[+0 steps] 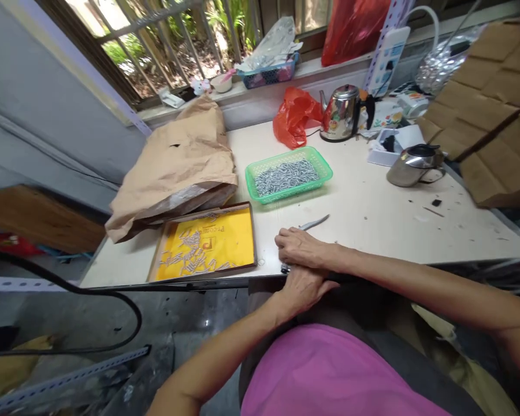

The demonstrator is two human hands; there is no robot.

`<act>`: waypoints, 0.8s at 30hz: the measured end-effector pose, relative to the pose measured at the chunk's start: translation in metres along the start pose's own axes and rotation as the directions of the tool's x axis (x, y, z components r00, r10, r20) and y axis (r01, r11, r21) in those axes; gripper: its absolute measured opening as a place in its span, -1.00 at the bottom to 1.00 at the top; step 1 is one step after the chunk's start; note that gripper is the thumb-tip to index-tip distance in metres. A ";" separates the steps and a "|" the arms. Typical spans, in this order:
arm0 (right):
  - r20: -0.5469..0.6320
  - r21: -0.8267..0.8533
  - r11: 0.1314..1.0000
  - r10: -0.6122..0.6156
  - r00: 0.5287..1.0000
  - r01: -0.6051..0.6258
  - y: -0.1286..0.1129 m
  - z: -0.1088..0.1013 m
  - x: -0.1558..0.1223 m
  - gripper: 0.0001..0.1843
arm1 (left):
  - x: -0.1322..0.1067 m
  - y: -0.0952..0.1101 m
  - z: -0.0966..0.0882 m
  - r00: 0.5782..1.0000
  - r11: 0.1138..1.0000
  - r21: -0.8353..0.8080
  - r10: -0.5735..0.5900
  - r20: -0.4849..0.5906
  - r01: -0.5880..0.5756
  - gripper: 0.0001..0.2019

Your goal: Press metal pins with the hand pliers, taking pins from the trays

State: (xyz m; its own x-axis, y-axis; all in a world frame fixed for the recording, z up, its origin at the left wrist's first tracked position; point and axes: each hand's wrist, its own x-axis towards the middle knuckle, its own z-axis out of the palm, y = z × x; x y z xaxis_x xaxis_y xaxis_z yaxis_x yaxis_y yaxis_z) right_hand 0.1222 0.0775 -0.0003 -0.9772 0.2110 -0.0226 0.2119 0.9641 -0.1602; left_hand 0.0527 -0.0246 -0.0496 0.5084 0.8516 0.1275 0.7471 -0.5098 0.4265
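My right hand (301, 248) lies at the table's near edge, fingers curled over a slim metal tool (314, 223) whose tip sticks out past the hand. My left hand (301, 292) sits just below it, partly under the right hand and against the edge. A small metal piece (285, 268) shows by the fingers, but I cannot tell whether it is held. To their left is a yellow-lined cardboard tray (238, 231) with scattered silver screws. A green plastic basket (281, 155) full of similar screws stands beyond the hands.
A brown paper bag (177, 167) lies beside the tray. Farther back are a steel kettle (340, 112), a red plastic bag (292, 115) and a steel jug (413, 166). A large cardboard sheet (481, 110) overhangs the right side. Barred windows run behind the white table (364, 222).
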 end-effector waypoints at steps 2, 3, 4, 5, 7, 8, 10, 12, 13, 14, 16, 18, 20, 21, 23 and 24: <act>0.037 -0.037 0.999 -0.022 0.999 0.024 -0.006 0.004 0.011 -0.81 | -0.002 0.001 0.002 1.000 1.000 0.002 0.004 -0.010 -0.004 -0.48; 0.044 -0.044 0.998 -0.032 0.999 0.034 -0.008 0.007 0.015 -0.80 | -0.003 0.001 0.003 1.000 1.000 0.006 0.007 -0.012 -0.007 -0.48; 0.045 -0.042 0.998 -0.040 0.998 0.042 -0.009 0.009 0.017 -0.80 | -0.003 0.001 0.004 1.000 1.000 0.013 0.008 -0.007 -0.008 -0.49; 0.036 -0.030 0.999 -0.044 0.998 0.045 -0.010 0.011 0.019 -0.81 | -0.004 0.000 0.006 1.000 1.000 0.021 0.005 0.007 -0.005 -0.54; -0.020 0.040 0.998 -0.044 0.999 0.045 -0.010 0.012 0.018 -0.85 | -0.004 -0.003 0.007 0.999 0.999 0.032 -0.011 0.043 0.009 -0.65; -0.075 0.091 0.995 -0.023 0.997 0.030 -0.009 0.010 0.017 -0.87 | -0.004 -0.004 0.006 0.999 0.999 0.031 -0.020 0.050 0.019 -0.66; -0.236 0.206 0.979 0.058 0.970 -0.008 -0.006 -0.001 0.016 -0.88 | -0.003 -0.007 0.003 0.999 1.000 0.020 -0.020 0.037 0.019 -0.61; -0.425 0.303 0.952 0.166 0.890 -0.033 0.005 -0.020 0.018 -0.87 | 0.001 -0.009 -0.002 1.000 1.000 0.024 0.004 0.018 -0.004 -0.59; -0.512 0.335 0.941 0.222 0.830 -0.045 0.013 -0.031 0.020 -0.87 | 0.003 -0.010 -0.004 1.000 0.999 0.038 0.015 0.022 -0.015 -0.60; -0.581 0.352 0.934 0.268 0.768 -0.060 0.024 -0.042 0.022 -0.87 | 0.006 -0.011 -0.007 0.999 0.998 0.057 0.022 0.035 -0.024 -0.62; -0.669 0.337 0.933 0.332 0.666 -0.126 0.051 -0.059 0.027 -0.85 | 0.013 -0.011 -0.012 0.997 0.994 0.106 0.031 0.073 -0.038 -0.65; -0.689 0.261 0.939 0.344 0.638 -0.224 0.081 -0.066 0.031 -0.79 | 0.018 -0.012 -0.016 0.996 0.985 0.166 0.035 0.086 -0.049 -0.67; -0.652 0.181 0.935 0.346 0.675 -0.304 0.105 -0.064 0.029 -0.68 | 0.018 -0.018 -0.023 0.998 0.974 0.224 0.034 0.043 -0.043 -0.69; -0.622 0.157 0.931 0.352 0.699 -0.330 0.112 -0.061 0.026 -0.63 | 0.014 -0.023 -0.029 1.000 0.968 0.249 0.022 -0.002 -0.021 -0.70; -0.567 0.156 0.925 0.371 0.735 -0.347 0.112 -0.052 0.014 -0.56 | 0.000 -0.043 -0.047 0.990 0.952 0.292 -0.056 -0.130 0.092 -0.72; -0.547 0.174 0.926 0.374 0.749 -0.335 0.107 -0.046 0.006 -0.56 | -0.011 -0.058 -0.060 0.972 0.934 0.309 -0.122 -0.201 0.181 -0.73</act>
State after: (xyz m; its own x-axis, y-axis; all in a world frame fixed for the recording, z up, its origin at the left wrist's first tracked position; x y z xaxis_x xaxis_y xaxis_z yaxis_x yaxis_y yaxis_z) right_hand 0.1395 0.1894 0.0282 -0.6463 0.6070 0.4625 0.5219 0.7937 -0.3124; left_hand -0.0213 0.0028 -0.0220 0.3175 0.9142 0.2517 0.9218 -0.3599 0.1443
